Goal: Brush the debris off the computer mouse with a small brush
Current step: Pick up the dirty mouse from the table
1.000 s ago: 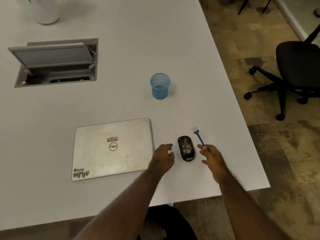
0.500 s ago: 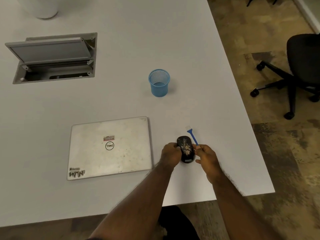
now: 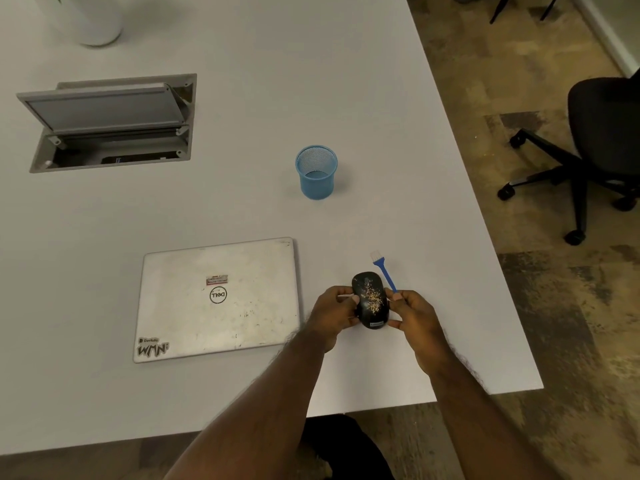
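- Since the earlier frames, both hands have closed in on the computer mouse (image 3: pixel 370 299); a second ago the left hand (image 3: pixel 334 311) lay beside it and apart, and the right hand (image 3: pixel 414 315) held the brush off to the side; now each hand touches one flank of the mouse
- Left hand: fingers curl against the mouse's left side, gripping it; whether it lifts the mouse clear of the counter (image 3: pixel 242 209) or only steadies it there, I cannot tell
- Right hand: pinches the lower end of the small brush (image 3: pixel 382 270) between thumb and fingers, and its thumb side also rests against the mouse's right flank; the blue handle runs up and away from the hand, with the pale bristles at the far end, pointing away from the person and not touching the mouse
- Mouse: sits between the two hands, near the counter's front edge; pale debris (image 3: pixel 372 297) is scattered thickly over its top
- Progress, as I judge it: brush is in hand and the mouse is secured, so the setting-up is done; no sweeping shows yet, since the specks cover the shell and the bristles are off it
- Left to do: bring the bristles over onto the mouse and sweep the specks off
- Just left of the left hand lies a closed laptop (image 3: pixel 218 299); well beyond both hands stands a blue mesh cup (image 3: pixel 316 172)
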Demonstrator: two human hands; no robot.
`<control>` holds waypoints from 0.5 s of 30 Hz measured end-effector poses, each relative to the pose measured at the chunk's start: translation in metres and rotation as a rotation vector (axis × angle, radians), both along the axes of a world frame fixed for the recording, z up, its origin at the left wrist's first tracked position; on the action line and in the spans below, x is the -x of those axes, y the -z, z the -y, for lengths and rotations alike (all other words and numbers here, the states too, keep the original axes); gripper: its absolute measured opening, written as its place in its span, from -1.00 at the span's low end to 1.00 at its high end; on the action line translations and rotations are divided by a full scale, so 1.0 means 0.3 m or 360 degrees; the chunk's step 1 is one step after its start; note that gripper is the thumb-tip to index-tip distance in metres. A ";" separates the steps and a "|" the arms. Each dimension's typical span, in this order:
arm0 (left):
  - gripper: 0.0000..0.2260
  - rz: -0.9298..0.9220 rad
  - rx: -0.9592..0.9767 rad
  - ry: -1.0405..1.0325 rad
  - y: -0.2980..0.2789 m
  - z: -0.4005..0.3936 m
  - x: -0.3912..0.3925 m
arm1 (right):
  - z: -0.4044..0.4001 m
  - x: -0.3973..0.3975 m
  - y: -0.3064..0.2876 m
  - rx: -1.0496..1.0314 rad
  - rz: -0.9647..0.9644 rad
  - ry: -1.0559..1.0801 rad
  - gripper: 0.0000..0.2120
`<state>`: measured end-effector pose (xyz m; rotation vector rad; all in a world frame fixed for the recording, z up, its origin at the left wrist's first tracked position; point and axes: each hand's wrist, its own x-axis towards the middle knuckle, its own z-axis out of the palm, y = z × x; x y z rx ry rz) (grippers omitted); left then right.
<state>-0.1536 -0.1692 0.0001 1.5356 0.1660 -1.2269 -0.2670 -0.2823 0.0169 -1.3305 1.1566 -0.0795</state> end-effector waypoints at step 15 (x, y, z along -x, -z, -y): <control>-0.75 -0.0451 0.0316 -0.0207 -0.154 -0.097 0.018 | -0.068 0.038 -0.198 -0.0072 0.0169 -0.0011 -0.79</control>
